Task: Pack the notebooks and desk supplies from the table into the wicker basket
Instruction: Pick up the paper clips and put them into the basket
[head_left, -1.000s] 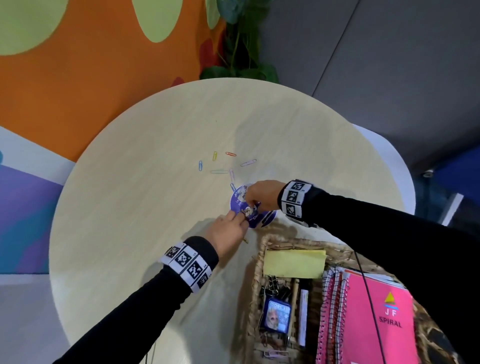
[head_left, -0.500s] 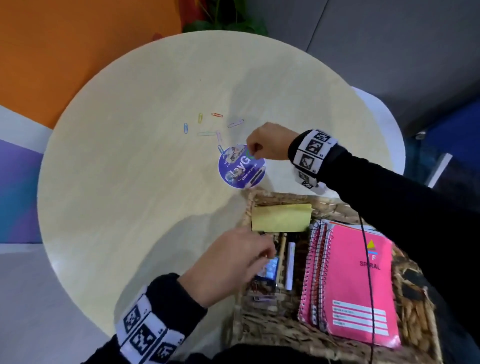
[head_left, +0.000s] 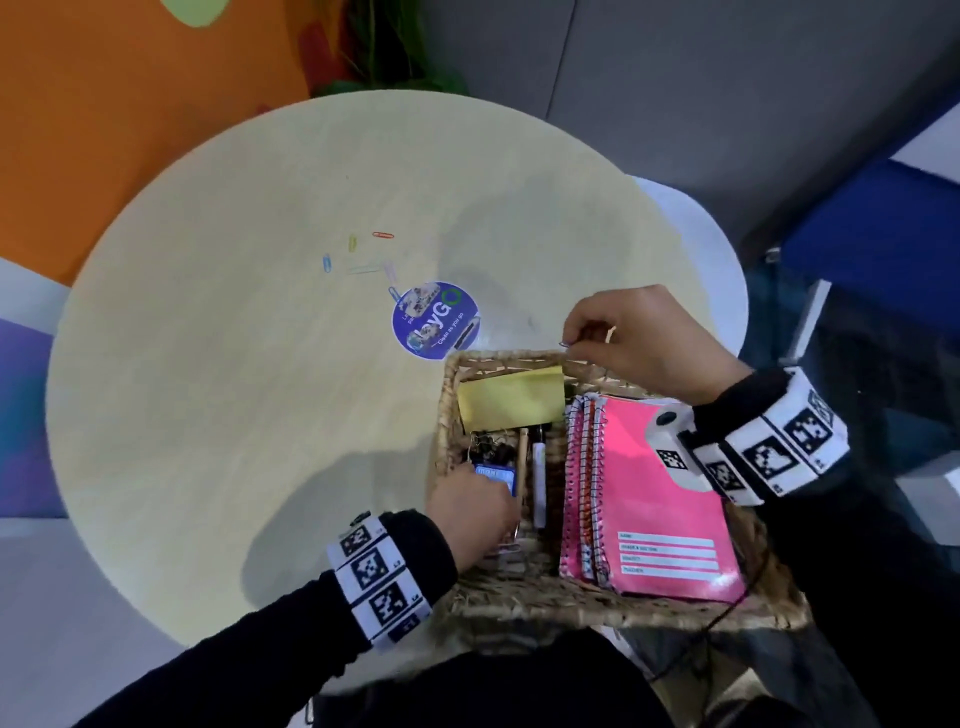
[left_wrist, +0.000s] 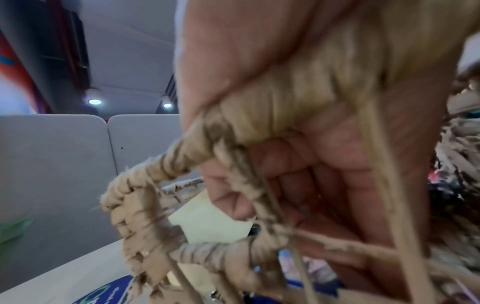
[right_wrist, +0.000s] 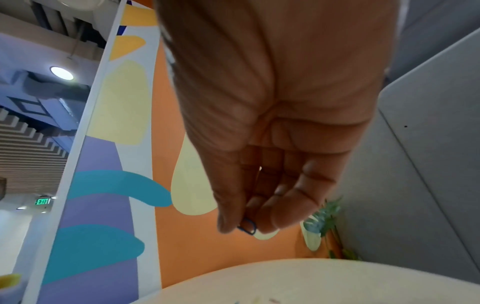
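Note:
The wicker basket stands at the table's near right edge. Pink spiral notebooks fill its right half. A yellow sticky pad, pens and black binder clips lie in its left half. My left hand reaches down into the left half, over the rim. Its fingers are loosely bent and I see nothing in them. My right hand hovers over the far rim and pinches a blue paper clip between thumb and fingertips. Several coloured paper clips lie loose on the table.
A round blue printed disc lies flat on the round pale wood table, just beyond the basket's far left corner. A white surface adjoins the table on the right. A plant stands behind, against the orange wall.
My left hand left the disc and came back into the basket's left half. My right hand lifted a paper clip off the table and brought it over the basket's far rim.

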